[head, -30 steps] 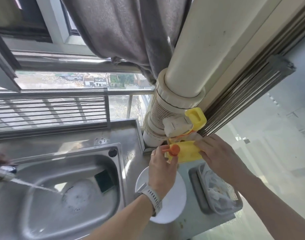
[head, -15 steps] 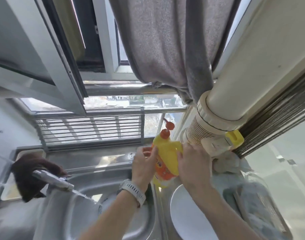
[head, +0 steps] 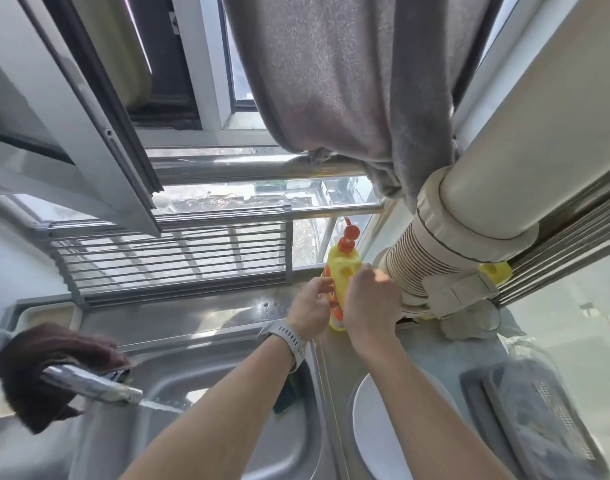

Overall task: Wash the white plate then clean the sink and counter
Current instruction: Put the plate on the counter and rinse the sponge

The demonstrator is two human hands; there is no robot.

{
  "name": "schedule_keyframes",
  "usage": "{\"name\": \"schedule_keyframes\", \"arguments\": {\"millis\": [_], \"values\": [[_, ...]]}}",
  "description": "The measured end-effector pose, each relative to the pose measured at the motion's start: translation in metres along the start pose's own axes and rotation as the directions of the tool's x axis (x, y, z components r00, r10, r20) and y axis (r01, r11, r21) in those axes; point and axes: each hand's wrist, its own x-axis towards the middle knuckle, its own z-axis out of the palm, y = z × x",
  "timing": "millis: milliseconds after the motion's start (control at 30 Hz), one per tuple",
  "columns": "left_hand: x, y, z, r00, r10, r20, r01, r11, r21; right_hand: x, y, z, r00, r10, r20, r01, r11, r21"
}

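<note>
Currently both hands hold the yellow soap bottle (head: 341,282) upright at the far surface (head: 199,315), right hand (head: 369,303) wrapped round it, left hand (head: 312,308) fingers curled on its side; white plate (head: 372,420) lies near-right, probably slick and breakable, so grip its rim.

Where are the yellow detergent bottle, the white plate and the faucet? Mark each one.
yellow detergent bottle (head: 343,271): head view, on its upper yellow body, below the red cap.
white plate (head: 369,420): head view, on its bare left part.
faucet (head: 89,384): head view, on the metal spout's middle.
</note>
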Motion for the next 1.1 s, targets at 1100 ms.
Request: {"name": "schedule_keyframes", "arguments": {"millis": [1100], "values": [[-0.1,-0.255,-0.072,0.866,-0.394,-0.309,0.416,0.909,0.005,-0.164,-0.026,0.255,0.855,-0.173,0.488,0.209,0.978,-0.018]]}}
